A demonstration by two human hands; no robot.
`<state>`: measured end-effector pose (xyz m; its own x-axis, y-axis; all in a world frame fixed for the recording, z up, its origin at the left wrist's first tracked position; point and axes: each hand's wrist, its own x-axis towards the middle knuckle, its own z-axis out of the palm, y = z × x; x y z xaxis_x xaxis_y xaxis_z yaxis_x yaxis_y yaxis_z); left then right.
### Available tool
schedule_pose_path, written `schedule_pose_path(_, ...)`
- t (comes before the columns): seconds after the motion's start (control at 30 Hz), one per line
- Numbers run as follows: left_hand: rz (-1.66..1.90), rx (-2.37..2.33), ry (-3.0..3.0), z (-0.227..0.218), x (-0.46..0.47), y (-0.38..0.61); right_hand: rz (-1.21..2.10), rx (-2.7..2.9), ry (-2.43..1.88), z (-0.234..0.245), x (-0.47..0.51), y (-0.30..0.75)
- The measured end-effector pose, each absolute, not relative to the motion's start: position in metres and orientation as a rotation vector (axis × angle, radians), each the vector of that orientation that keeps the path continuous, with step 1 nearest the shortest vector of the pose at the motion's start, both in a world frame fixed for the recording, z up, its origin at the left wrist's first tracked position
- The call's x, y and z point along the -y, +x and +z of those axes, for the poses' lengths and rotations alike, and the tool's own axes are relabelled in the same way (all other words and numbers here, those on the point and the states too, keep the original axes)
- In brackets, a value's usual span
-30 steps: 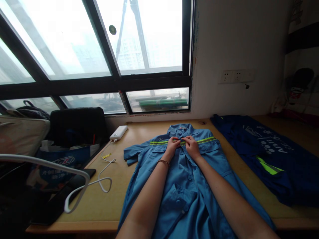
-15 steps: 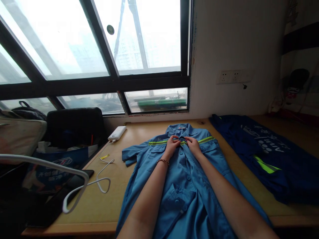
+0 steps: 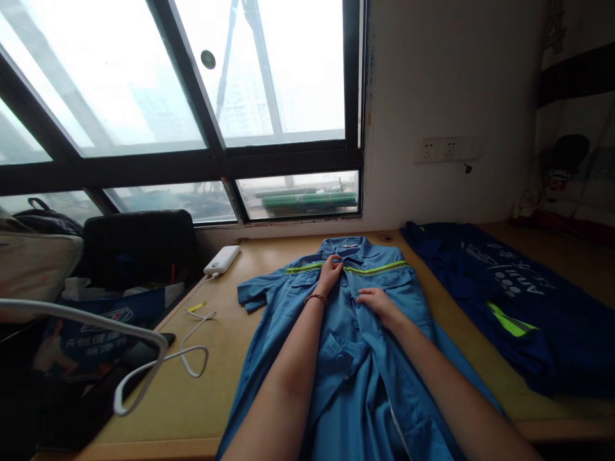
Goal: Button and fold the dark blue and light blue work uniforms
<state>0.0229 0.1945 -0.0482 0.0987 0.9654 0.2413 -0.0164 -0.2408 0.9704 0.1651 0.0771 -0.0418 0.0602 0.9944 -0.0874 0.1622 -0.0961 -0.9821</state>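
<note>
While the blue cotton work shirt with a yellow-green reflective chest stripe [image 3: 384, 282] is laid across the table [image 3: 225, 346] at lower centre, its front edge is pinched near the stripe by the bent fingers of the left hand [image 3: 331, 272]. Lower along the opening, the cloth is touched by the outstretched fingers of the right hand [image 3: 382, 304]; whether a fold is gripped there cannot be told. A brown beaded bracelet [image 3: 317, 297] is worn on the left wrist. At centre left, a white rectangular power bank [image 3: 222, 259] is joined to a white cable [image 3: 195, 330]. Along the right side, a dark blue printed garment [image 3: 509, 301] is spread.
</note>
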Motion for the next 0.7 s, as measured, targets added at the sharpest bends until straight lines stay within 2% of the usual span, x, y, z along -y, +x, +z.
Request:
schedule_pose_path(0.1, 1.292, -0.943, 1.372, -0.047, -0.188, 0.024, 1.564, 0.896, -1.243, -0.035, -0.082, 0.175)
schedule_pose_path(0.23, 1.268, -0.983, 1.43, -0.046, -0.164, 0.019, 1.793, 0.682, -1.069, -0.032, -0.086, 0.186)
schedule_pose_path(0.47, 1.092, -1.21, 2.024, -0.048, -0.106, 0.008, 1.771, 0.637, -1.037, -0.027, -0.098, 0.179)
schedule_pose_path(0.7, 0.994, -1.28, 2.059, -0.047, -0.11, 0.01, 1.748, 0.711, -0.997, -0.034, -0.102, 0.171)
